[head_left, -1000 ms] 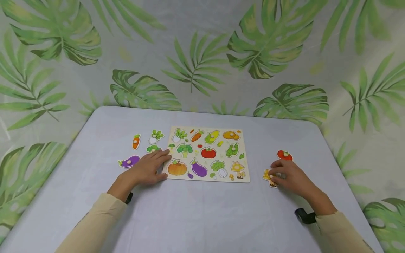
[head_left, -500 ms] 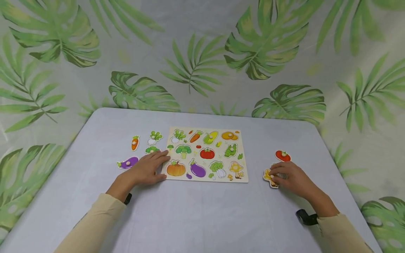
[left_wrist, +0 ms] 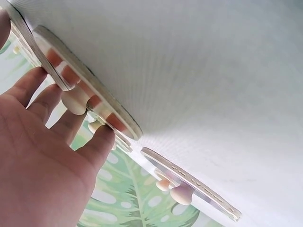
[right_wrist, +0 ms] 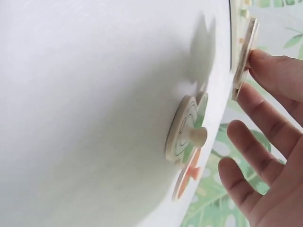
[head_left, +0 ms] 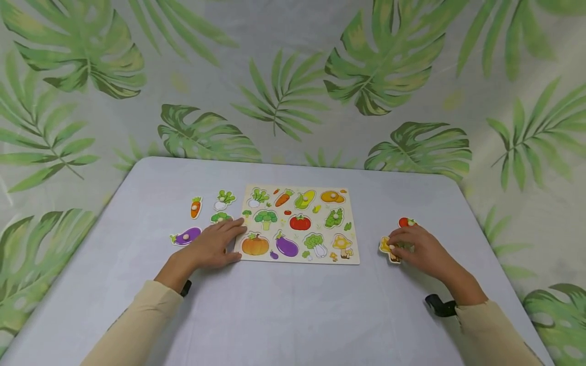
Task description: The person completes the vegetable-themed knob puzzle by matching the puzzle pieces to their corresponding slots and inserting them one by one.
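Observation:
My right hand (head_left: 423,251) pinches a mushroom puzzle piece (head_left: 385,246) between thumb and index finger, right of the puzzle board. In the right wrist view the mushroom piece (right_wrist: 247,52) shows edge-on, raised off the table, the other fingers spread. Partly behind this hand is a tomato piece (head_left: 404,222). A white-and-green knobbed piece (right_wrist: 182,132) lies below it, hidden in the head view. My left hand (head_left: 212,245) rests with extended fingers at the left edge of the puzzle board (head_left: 293,259). Beneath its fingers is an orange-striped knobbed piece (left_wrist: 106,111).
Left of the board lie a carrot piece (head_left: 196,208), a turnip piece (head_left: 224,201), a broccoli piece (head_left: 220,217) and an eggplant piece (head_left: 185,236). The white-covered table (head_left: 293,315) meets a leaf-patterned cloth (head_left: 284,30) at its far edge.
My right hand has lifted the mushroom piece and moved slightly toward the far side, now covering part of the tomato piece. The left hand stays at the board's edge.

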Available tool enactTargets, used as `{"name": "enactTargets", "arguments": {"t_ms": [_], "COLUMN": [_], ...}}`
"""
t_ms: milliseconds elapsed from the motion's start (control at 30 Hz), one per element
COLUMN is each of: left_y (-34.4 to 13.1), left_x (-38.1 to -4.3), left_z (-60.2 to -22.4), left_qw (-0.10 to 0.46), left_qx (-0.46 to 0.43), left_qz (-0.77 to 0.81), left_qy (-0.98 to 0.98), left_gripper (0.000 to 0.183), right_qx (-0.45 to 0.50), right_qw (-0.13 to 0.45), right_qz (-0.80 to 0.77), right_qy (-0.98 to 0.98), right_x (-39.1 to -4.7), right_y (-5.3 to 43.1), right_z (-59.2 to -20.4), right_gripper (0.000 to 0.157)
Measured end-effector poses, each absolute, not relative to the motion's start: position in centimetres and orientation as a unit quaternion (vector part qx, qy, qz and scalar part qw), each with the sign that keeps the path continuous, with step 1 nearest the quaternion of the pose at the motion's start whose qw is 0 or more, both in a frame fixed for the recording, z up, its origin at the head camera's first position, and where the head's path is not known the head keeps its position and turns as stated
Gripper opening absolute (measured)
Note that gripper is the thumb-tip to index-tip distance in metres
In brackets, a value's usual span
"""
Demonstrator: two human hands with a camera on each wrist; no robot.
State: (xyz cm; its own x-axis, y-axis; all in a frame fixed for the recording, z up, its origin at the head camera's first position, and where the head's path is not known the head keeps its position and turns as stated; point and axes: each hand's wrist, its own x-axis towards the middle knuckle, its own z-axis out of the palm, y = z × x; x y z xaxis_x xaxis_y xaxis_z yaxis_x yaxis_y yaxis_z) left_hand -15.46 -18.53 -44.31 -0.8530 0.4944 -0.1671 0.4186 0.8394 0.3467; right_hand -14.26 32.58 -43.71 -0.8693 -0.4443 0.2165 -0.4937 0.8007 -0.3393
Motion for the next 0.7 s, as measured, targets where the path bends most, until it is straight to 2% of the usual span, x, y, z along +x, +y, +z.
{"name": "enactTargets", "arguments": {"t_ms": [433,700], "left_y": [-18.6,-18.6], "left_x": [-15.3,-15.4], "left_z": [-44.5,-44.4], "left_qw": [0.126,0.125], "left_qx": [0.24,0.238], "left_qz": [0.156,0.152], "left_qy": [0.95,0.951], "left_gripper": [0.066,0.066], "right_qx": [0.243,0.265], "right_qw": [0.018,0.018], "right_qz": [0.191,0.207], "right_qy": [-0.951,-0.942], "right_x": [-15.5,-16.3], "right_y": [31.2,30.0], "right_z": [-42.9,-42.7], "right_gripper": [0.014,0.013]}}
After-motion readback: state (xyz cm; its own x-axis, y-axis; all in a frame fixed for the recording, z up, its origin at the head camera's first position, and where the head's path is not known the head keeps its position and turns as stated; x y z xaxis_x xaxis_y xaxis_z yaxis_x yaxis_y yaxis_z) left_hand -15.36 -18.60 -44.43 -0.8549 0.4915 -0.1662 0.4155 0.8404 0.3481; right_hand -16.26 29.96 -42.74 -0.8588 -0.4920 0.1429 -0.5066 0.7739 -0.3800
